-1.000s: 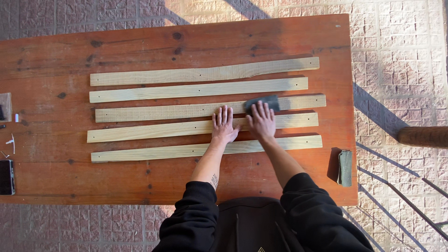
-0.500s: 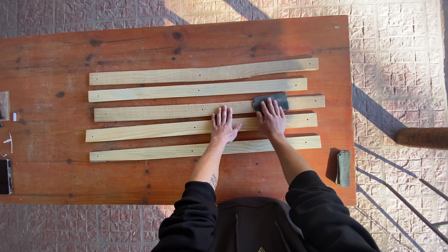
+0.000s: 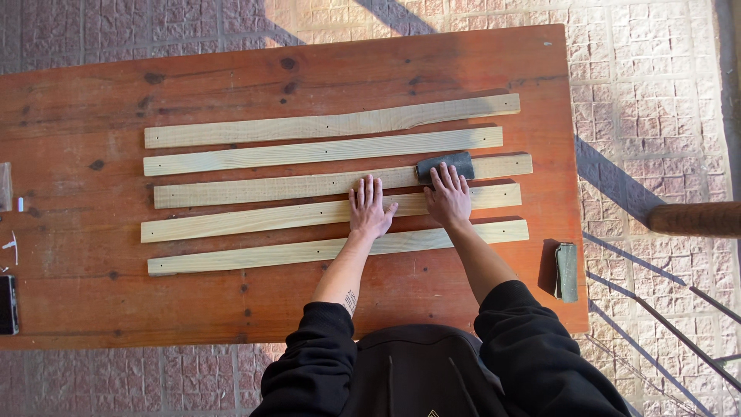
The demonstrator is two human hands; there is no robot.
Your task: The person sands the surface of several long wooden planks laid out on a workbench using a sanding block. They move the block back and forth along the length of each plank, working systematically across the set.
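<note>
Left hand (image 3: 369,208) flat, fingers spread, grasping nothing — pressing the middle slat (image 3: 270,188), right hand (image 3: 449,197) palm-down on dark sanding block (image 3: 445,166) (fingers extended, not clenched), red wooden table (image 3: 231,309).

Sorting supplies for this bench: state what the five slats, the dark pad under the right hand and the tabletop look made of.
Slats: pale bare wood, apparently unfinished, with visible grain and small holes.
Dark pad under the right hand: probably a sanding sponge or abrasive sheet; matte grey, too small to be sure.
Tabletop: reddish-brown planks with knots, seemingly stained or varnished.
</note>
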